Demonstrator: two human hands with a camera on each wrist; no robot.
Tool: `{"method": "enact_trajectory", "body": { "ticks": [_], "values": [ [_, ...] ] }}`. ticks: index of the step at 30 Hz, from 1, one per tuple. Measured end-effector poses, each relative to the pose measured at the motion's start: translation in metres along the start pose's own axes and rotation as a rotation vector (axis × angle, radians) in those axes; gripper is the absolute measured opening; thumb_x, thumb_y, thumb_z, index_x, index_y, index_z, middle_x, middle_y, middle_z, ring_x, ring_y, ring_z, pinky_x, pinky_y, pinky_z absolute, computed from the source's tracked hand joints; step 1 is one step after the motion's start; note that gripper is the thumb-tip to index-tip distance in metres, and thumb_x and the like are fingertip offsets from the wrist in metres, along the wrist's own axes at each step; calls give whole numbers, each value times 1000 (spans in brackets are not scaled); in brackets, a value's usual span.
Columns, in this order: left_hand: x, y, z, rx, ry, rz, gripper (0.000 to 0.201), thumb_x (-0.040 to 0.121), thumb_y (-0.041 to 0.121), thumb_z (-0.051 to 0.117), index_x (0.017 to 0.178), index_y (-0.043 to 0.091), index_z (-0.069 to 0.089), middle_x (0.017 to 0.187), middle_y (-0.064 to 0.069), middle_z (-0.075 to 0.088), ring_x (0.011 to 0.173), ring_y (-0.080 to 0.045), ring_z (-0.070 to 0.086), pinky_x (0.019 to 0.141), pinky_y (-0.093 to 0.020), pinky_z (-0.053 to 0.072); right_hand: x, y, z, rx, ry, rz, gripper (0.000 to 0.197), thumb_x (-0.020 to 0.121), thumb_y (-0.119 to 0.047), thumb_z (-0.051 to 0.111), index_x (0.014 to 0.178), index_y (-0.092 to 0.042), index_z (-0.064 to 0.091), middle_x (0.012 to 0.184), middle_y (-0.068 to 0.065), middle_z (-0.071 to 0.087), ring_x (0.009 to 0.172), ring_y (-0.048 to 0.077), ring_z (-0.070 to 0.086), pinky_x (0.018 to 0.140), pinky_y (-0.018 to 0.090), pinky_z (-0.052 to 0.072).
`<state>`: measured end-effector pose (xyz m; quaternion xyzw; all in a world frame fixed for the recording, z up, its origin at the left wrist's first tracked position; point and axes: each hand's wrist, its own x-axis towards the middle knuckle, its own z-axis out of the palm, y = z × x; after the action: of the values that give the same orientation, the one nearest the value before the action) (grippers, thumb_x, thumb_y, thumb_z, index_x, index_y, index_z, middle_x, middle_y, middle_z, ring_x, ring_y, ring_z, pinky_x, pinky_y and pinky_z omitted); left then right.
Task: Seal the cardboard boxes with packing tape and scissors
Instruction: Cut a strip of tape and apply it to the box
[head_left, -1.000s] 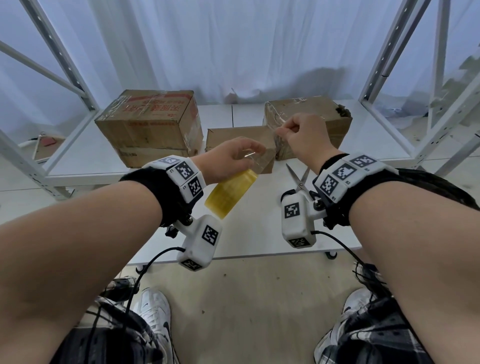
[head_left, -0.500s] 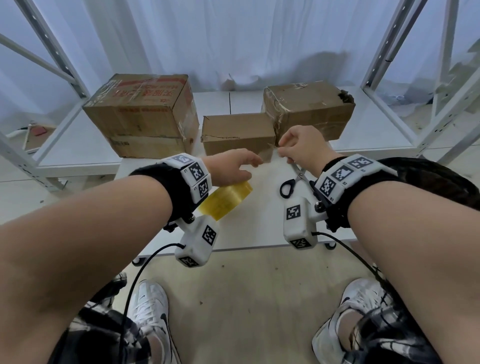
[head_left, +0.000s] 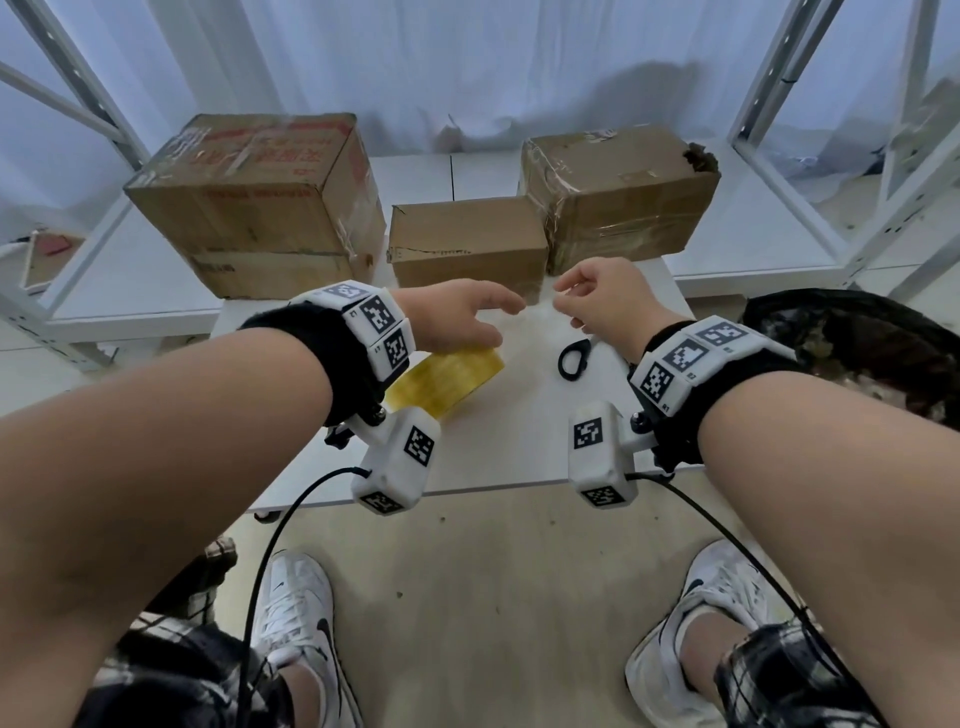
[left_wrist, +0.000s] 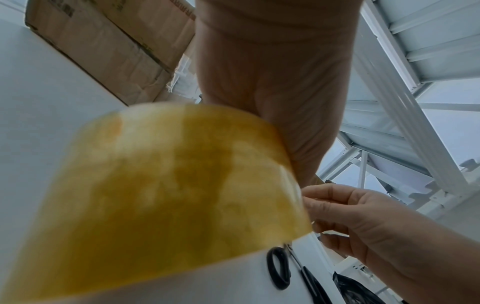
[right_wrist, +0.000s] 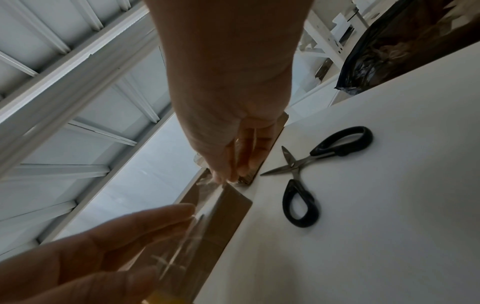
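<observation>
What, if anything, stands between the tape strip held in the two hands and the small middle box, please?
Nothing visible. The tape strip, stretched between left hand and right hand, hangs just before the small middle box. The scissors lie on the table under the right hand, outside that path.

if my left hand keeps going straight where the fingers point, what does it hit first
Probably the right hand, just past the left hand's fingertips with clear tape between them; depth is hard to judge.
</observation>
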<state>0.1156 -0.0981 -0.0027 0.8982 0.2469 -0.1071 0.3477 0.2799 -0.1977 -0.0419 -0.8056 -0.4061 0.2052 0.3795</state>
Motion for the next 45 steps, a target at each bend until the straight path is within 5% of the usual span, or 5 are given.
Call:
{"method": "enact_trajectory", "body": {
  "ticks": [16, 19, 23, 36, 45],
  "values": [
    [-5, 0, 2, 30, -33, 46, 52, 96, 5, 48, 143, 26, 41, 147, 10, 41, 138, -7, 31, 108, -18, 19, -3, -10, -1, -7, 8, 37, 16, 92, -15, 55, 77, -22, 53, 84, -1, 59, 89, 25, 65, 73, 34, 54],
    [-5, 0, 2, 35, -21, 44, 52, 96, 7, 50, 143, 26, 41, 145, 10, 42, 137, -7, 32, 106, -17, 21, -4, -10, 2, 7, 2, 59, 3, 92, -16, 56, 91, -19, 55, 91, 2, 59, 86, 24, 65, 67, 30, 52],
    [-5, 0, 1, 56, -9, 37, 52, 96, 10, 52, 144, 24, 40, 145, 9, 42, 137, -9, 32, 105, -18, 21, -2, -5, 0, -47, 24, 136, 38, 90, -17, 58, 125, -13, 45, 105, 5, 52, 92, 24, 60, 79, 36, 52],
    [-8, -5, 0, 32, 21, 53, 53, 96, 12, 54, 145, 23, 38, 142, 7, 45, 138, -8, 33, 103, -17, 22, -19, 23, 9, -640, -119, 397, 47, 86, -43, 62, 114, -7, 50, 94, 9, 54, 85, 26, 54, 72, 32, 45],
    [-15, -10, 2, 74, 40, 96, 54, 97, 15, 53, 147, 22, 33, 144, 1, 42, 135, -12, 36, 101, -17, 28, -21, 18, 21, -641, -109, 419, 52, 89, -12, 54, 136, -2, 32, 117, 20, 58, 106, 40, 58, 89, 48, 48]
  ]
}}
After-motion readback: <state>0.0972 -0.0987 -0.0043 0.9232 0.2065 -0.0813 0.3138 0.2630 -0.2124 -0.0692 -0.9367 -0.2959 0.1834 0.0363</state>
